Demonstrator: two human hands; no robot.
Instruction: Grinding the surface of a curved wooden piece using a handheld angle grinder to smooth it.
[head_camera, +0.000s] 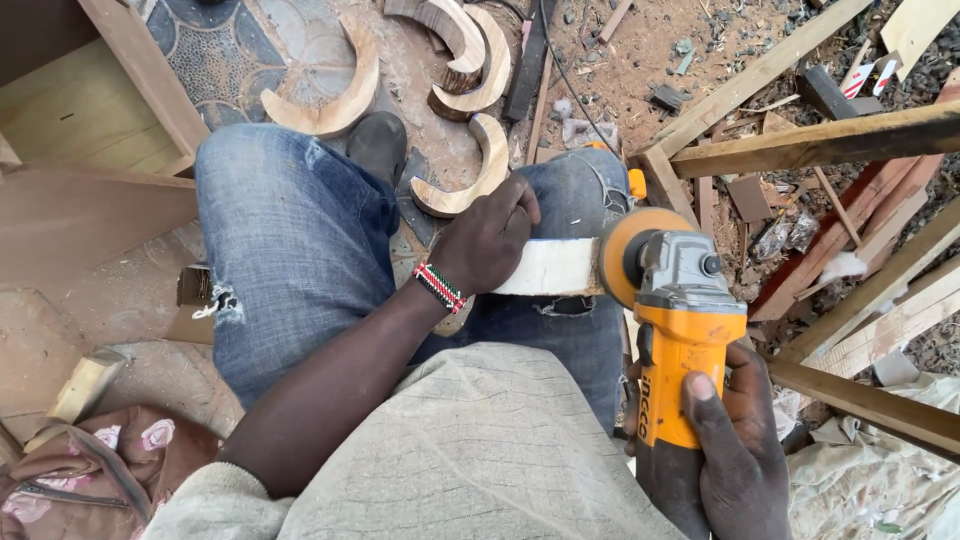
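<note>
My left hand (488, 243) is clamped around the pale wooden piece (548, 267), pinning it flat across my right thigh (560, 330). My right hand (735, 440) is wrapped tight around the body of the orange angle grinder (678, 330). Its sanding disc (628, 258) stands on edge, touching the free end of the wooden piece. Four curved wooden crescents (330, 100) lie on the ground beyond my knees. Timber battens (830, 140) lie to the right.
</note>
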